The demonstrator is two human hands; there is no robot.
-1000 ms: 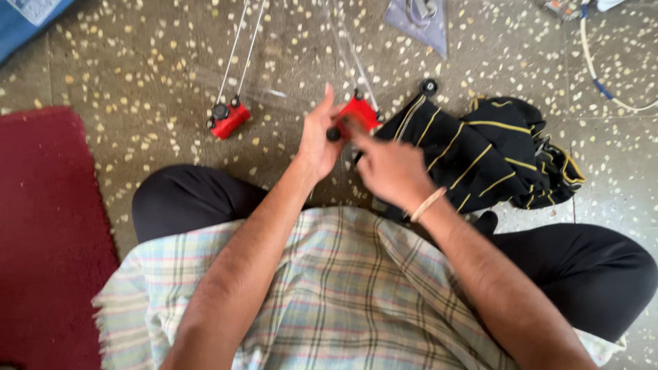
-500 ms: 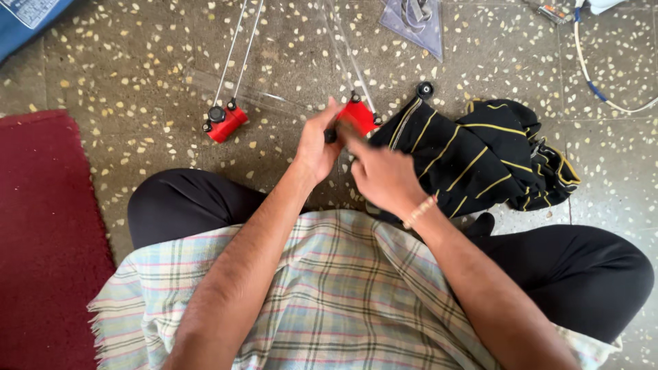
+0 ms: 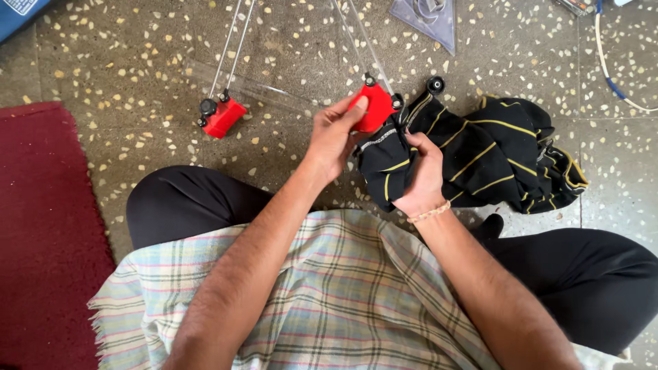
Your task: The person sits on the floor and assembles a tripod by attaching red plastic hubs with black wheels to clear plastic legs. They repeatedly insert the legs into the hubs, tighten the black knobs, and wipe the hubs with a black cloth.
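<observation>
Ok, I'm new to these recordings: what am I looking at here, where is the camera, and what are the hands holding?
No machine here: a seated person works with bare hands, filmed by a camera on their head looking down. The left hand grips a red block fixed to thin metal rods. The right hand clutches a black cloth with yellow stripes lying on the speckled floor. A second red block sits on the floor to the left, and a dark red mat lies at the far left.

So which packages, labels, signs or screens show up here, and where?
Clear plastic triangular package: top centre on the speckled floor, something grey inside.
Blue flat object with a pale gridded panel: top left corner, mostly cut off; cannot tell what it is.
No signs or screens.
</observation>
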